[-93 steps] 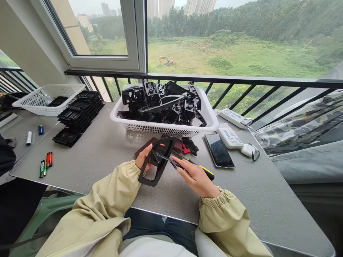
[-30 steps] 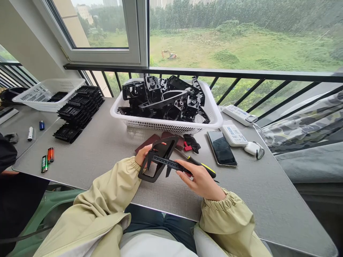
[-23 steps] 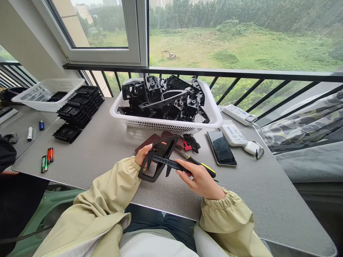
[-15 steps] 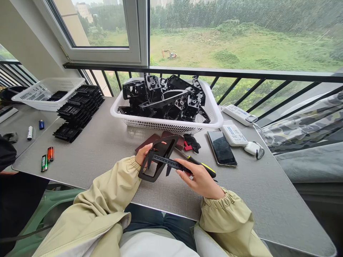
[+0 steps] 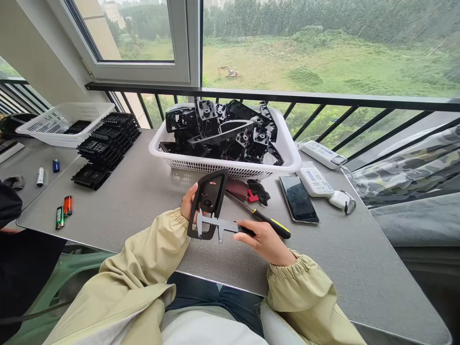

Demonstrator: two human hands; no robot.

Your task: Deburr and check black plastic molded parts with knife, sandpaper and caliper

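My left hand (image 5: 188,203) grips the left side of a black plastic frame (image 5: 218,184), which stands tilted above the table and has a recessed panel inside its rim. Closed round the dark end of a caliper (image 5: 223,224) is my right hand (image 5: 266,239). The caliper's jaws lie across the lower part of the frame, apart from each other; whether they touch it I cannot tell. Behind the caliper, a screwdriver (image 5: 275,226) with a yellow and black handle lies on the table. Most of my left fingers are hidden behind the frame.
A white basket (image 5: 215,166) heaped with black plastic parts stands ahead. To its right lie a phone (image 5: 299,200) and white devices (image 5: 316,179). At left are stacked black trays (image 5: 108,143), several batteries (image 5: 68,205) and another white basket (image 5: 39,127). A person's dark sleeve (image 5: 9,203) shows far left.
The black frame has turned more upright, showing its recessed panel. The caliper has rotated, its face now light grey instead of dark, and its jaws sit lower on the frame.
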